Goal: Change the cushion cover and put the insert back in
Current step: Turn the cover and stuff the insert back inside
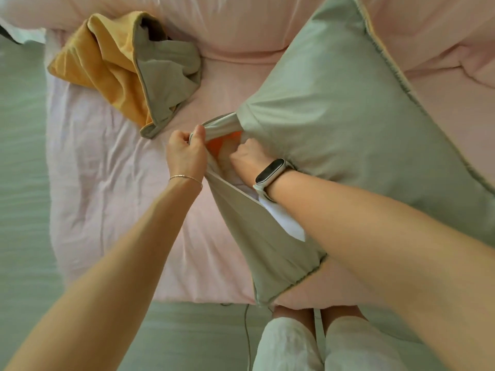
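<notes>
I see grey-green cover on pink bed, bulging, soft, light | left hand pinches opening's edge | right hand curled inside, on what I can't tell | grip hem, not the slack cloth

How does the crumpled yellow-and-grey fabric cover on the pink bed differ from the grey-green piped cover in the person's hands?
The crumpled yellow-and-grey fabric cover lies limp in a heap; the grey-green piped cover is plump and stretched. Nobody touches the crumpled one; the left hand pinches the piped cover's open edge and the right hand reaches inside. The crumpled one shows much yellow; the piped one shows only an orange glimpse at its opening. Both rest on the pink bed.
</notes>
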The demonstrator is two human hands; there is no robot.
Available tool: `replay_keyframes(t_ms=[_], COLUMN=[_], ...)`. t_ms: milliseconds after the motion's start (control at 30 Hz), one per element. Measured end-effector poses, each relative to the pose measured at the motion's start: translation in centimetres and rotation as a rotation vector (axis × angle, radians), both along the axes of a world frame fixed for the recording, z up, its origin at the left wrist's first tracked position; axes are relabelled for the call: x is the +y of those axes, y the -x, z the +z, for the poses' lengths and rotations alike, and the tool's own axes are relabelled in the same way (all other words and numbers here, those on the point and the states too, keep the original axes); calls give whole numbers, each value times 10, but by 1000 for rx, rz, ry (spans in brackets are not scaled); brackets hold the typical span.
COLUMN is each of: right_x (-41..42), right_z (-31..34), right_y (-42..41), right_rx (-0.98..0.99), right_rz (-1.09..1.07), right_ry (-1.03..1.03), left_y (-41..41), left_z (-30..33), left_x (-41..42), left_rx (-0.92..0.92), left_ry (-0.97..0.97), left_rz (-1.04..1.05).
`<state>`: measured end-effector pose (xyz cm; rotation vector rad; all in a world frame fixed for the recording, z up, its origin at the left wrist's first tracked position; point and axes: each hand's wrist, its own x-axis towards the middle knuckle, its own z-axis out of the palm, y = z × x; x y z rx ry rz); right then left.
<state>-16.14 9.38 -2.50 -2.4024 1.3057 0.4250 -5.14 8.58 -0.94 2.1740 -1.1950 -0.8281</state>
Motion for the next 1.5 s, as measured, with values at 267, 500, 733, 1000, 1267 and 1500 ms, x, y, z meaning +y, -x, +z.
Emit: replay_keyframes(t_ms=[267, 500, 733, 1000, 1267, 1500], right_x=[16, 19, 0, -8, -7, -12], right_z=[13, 7, -1, -38, -60, -63], right_y=[26, 31, -12, -34, -57, -81], right_rx=[-78, -133, -306, -350, -846, -792], right_rz=[24, 200, -112, -391, -798, -452], right_ry=[163, 328, -37, -202, -509, -436], left_y=[7, 4, -14, -24, -25, -36], left_z=[2, 7, 12, 0, -10, -7], left_x=[8, 18, 24, 15, 5, 19], left_rx=[151, 227, 267, 343, 603, 581], left_ry=[-40, -22, -67, -44, -38, -38], left_rz=[140, 100, 184, 250, 294, 145])
